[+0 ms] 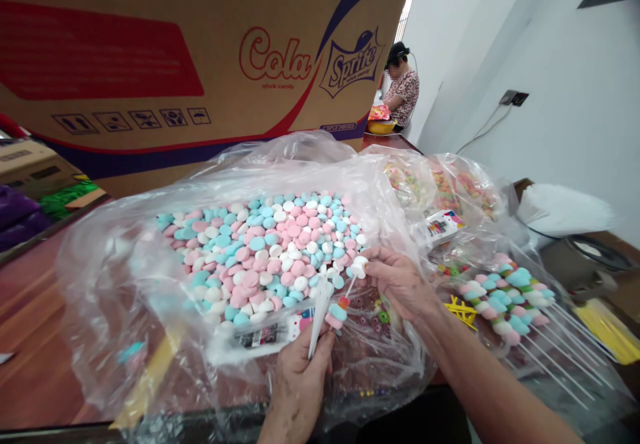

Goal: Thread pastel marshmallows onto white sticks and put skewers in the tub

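Head view: sticks [321, 307] are clasped by the left hand [303, 361] at six o'clock, candy [358, 268] pinched by the right hand [397, 277] at four. Pastel candies [265, 251] are held in plastic [320, 167].

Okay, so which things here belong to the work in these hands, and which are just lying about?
Job in hand, it seems:
white sticks in the left hand
white candy in the right hand
loose pink, blue and white candies
candy-laden sticks

Probably just lying about:
cardboard carton
purple bundle
green material
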`<action>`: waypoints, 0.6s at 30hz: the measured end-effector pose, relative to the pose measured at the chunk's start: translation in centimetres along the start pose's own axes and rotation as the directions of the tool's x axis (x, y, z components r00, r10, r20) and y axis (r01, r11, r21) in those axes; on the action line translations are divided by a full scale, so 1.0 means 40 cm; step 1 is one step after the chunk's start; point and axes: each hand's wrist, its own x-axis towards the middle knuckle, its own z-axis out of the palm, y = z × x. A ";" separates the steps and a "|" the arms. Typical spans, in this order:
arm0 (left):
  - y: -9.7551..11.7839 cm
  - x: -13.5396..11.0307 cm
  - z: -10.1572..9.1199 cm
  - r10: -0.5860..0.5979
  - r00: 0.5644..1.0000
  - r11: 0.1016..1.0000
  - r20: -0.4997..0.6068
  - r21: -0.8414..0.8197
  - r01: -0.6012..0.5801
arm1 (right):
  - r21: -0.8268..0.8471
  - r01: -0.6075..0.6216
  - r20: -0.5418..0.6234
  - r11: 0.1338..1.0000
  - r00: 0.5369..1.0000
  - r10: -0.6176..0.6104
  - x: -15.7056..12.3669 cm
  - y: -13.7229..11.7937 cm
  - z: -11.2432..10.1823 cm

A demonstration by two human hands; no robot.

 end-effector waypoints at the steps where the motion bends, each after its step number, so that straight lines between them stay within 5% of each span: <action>1: -0.002 0.001 0.000 0.006 1.000 1.000 -0.001 0.004 -0.006 | -0.001 0.007 -0.001 1.000 1.000 -0.007 0.000 0.000 -0.001; 10: -0.003 -0.002 -0.005 0.001 1.000 1.000 0.019 0.026 -0.002 | -0.058 0.018 0.056 0.998 0.998 -0.015 -0.005 0.003 -0.006; 18: -0.015 0.002 0.000 0.002 1.000 1.000 -0.021 -0.006 -0.003 | -0.375 0.274 0.171 0.886 0.959 -0.224 0.000 0.046 -0.032</action>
